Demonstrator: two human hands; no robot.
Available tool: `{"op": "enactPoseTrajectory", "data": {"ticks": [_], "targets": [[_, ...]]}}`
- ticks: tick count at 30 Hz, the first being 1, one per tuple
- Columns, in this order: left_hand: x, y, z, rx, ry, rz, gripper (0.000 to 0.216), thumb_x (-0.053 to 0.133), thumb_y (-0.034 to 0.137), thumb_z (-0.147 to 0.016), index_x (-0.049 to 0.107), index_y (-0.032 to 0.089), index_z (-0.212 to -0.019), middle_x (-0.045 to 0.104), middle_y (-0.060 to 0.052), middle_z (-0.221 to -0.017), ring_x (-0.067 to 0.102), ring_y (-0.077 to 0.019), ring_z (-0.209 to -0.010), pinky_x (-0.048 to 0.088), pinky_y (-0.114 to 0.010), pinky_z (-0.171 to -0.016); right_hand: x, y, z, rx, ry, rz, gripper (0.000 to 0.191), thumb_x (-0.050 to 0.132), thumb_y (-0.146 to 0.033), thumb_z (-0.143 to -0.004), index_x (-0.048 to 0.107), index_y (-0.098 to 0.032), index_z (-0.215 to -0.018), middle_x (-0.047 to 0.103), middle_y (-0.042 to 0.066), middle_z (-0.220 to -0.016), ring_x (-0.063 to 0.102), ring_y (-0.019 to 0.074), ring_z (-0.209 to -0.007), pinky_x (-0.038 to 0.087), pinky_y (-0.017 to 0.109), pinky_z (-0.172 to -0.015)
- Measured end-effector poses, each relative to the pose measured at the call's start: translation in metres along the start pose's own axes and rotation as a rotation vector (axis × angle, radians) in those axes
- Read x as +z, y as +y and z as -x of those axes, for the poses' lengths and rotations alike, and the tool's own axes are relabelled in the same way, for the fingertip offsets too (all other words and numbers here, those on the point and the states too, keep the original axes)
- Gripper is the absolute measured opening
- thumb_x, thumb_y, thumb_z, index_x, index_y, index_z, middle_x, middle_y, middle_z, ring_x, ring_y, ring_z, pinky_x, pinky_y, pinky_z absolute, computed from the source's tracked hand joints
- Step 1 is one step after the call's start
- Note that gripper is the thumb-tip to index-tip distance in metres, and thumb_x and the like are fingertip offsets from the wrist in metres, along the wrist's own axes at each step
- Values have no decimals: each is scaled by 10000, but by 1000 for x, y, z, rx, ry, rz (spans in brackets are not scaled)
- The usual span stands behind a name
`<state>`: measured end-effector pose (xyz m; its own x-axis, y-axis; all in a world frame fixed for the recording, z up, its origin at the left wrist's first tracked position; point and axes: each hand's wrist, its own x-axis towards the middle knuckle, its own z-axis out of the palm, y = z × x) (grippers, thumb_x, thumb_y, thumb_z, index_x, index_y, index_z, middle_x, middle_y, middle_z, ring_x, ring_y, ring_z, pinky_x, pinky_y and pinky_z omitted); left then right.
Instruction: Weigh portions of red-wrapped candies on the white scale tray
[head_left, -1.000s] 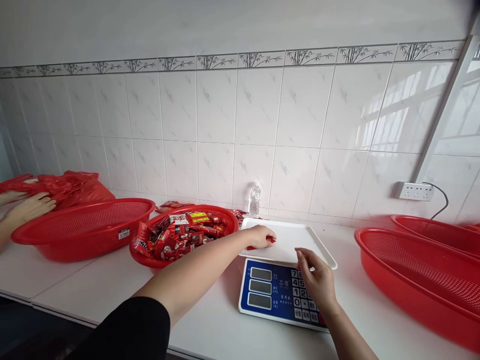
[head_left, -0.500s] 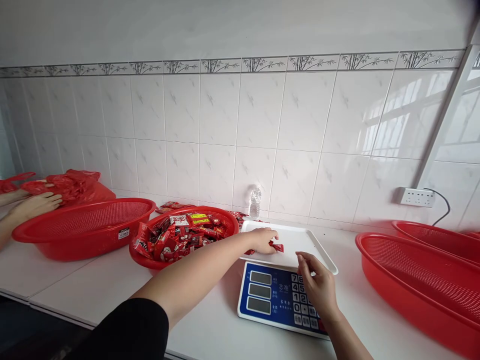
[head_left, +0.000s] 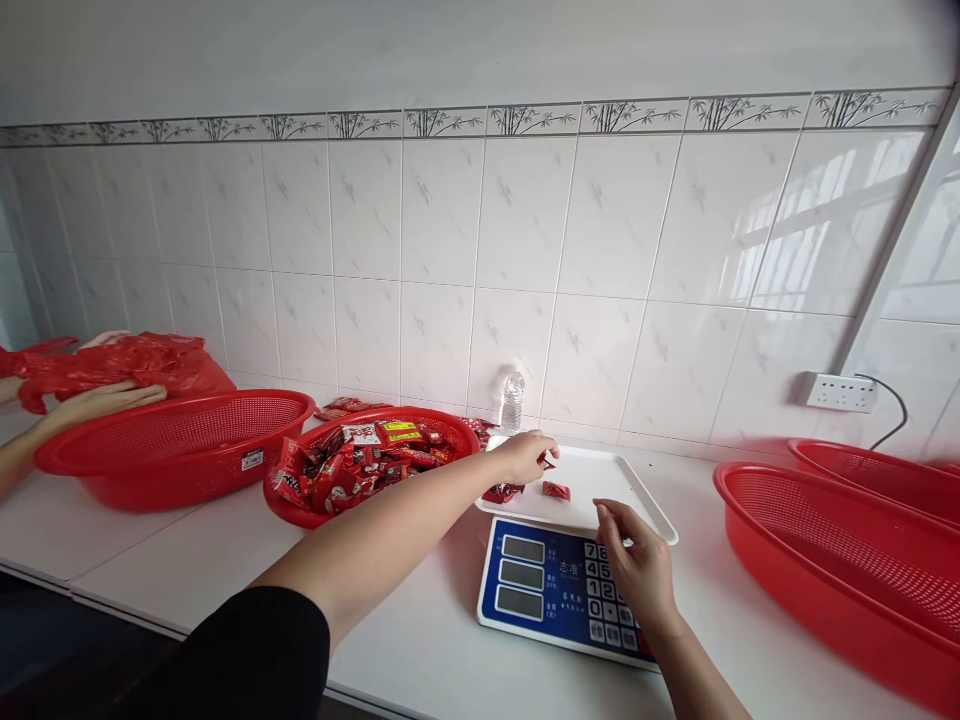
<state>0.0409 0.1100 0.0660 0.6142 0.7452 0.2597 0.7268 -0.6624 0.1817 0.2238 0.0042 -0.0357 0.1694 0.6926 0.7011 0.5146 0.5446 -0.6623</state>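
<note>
My left hand (head_left: 525,457) reaches over the white tray (head_left: 600,470) of a digital scale. A bit of a small red packet (head_left: 548,463) shows at its closed fingertips. Below that hand, another red packet (head_left: 556,490) lies on the tray, with more red wrappers (head_left: 502,493) at the tray's left end. My right hand (head_left: 637,560) hovers above the scale's blue keypad panel (head_left: 559,600), covering some keys. Its fingers are bent together in a pinch; whatever is between them is hidden. Left of the scale, a red basket (head_left: 277,510) holds a heap of red packets (head_left: 360,470).
An oval red basket (head_left: 187,480) stands further left, beside another person's hands (head_left: 105,403) on a red plastic bag (head_left: 180,365). A clear bottle (head_left: 513,400) stands by the tiled wall. Red baskets (head_left: 817,590) occupy the right, under a socket strip (head_left: 840,391).
My left hand has lifted slightly back from the near part of the tray, and a red packet now lies on the tray below it. My right hand stays over the keypad. The other person's hands have shifted on the bag.
</note>
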Motion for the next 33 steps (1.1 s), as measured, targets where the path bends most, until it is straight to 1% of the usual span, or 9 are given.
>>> {"op": "enactPoseTrajectory", "data": {"ticks": [5, 10, 16, 20, 23, 26, 28, 30, 33], "targets": [[-13, -6, 1, -93, 115, 15, 422, 562, 30, -682, 668, 211, -1047, 629, -31, -1007, 605, -176, -866, 465, -230, -758, -1, -3, 0, 8, -3, -9, 411, 456, -517, -909, 679, -175, -952, 627, 20, -615, 595, 161, -572, 476, 251, -544], [-24, -19, 2, -202, 74, 13, 329, 625, 122, -723, 666, 246, -1025, 667, 21, -879, 620, -162, -812, 458, -212, -690, -1, -4, 0, 7, 1, 3, 395, 461, -506, -912, 681, -181, -948, 635, 14, -627, 591, 149, -567, 477, 243, -551], [-55, -52, 21, -353, 60, -116, 318, 615, 100, -674, 659, 243, -955, 655, -17, -1034, 608, -197, -869, 440, -238, -679, -2, -5, -1, -4, 5, 8, 387, 459, -501, -918, 685, -187, -935, 670, 31, -692, 603, 146, -586, 492, 245, -571], [-76, -77, 42, -498, -62, -182, 254, 672, 120, -612, 653, 214, -847, 672, -20, -858, 610, -202, -772, 424, -241, -629, -2, -6, 1, 2, -9, 9, 388, 458, -508, -916, 682, -191, -938, 670, 35, -687, 602, 156, -585, 492, 253, -566], [-83, -89, 56, -559, -189, -179, 224, 735, 177, -574, 653, 201, -781, 658, -6, -712, 604, -199, -692, 417, -241, -598, -1, -4, 2, 2, -18, 19, 379, 463, -507, -912, 681, -197, -924, 659, 26, -673, 585, 151, -564, 477, 249, -550], [-85, -96, 67, -546, -300, -123, 196, 711, 344, -662, 669, 217, -806, 670, 8, -709, 599, -172, -661, 420, -226, -590, 0, -2, 2, 5, -18, 18, 361, 472, -495, -911, 683, -202, -927, 658, 17, -683, 580, 141, -562, 470, 240, -549], [-85, -98, 72, -525, -348, -106, 193, 653, 398, -719, 679, 224, -799, 678, 5, -734, 600, -169, -676, 428, -228, -610, 0, -1, 1, 8, -23, 15, 354, 473, -488, -913, 683, -203, -937, 657, 13, -682, 581, 139, -566, 469, 238, -553], [-84, -98, 75, -516, -389, -121, 171, 669, 378, -690, 684, 217, -748, 682, -11, -752, 603, -188, -712, 437, -248, -647, 1, -1, 1, 16, -27, 16, 351, 474, -484, -914, 682, -202, -941, 651, 9, -668, 583, 141, -568, 467, 239, -555], [-76, -98, 79, -517, -464, -142, 180, 746, 341, -565, 690, 218, -684, 690, -28, -777, 607, -221, -746, 449, -283, -693, 0, -1, 2, 35, -32, 11, 344, 475, -479, -916, 679, -204, -949, 645, 5, -659, 586, 143, -575, 465, 241, -563]]}}
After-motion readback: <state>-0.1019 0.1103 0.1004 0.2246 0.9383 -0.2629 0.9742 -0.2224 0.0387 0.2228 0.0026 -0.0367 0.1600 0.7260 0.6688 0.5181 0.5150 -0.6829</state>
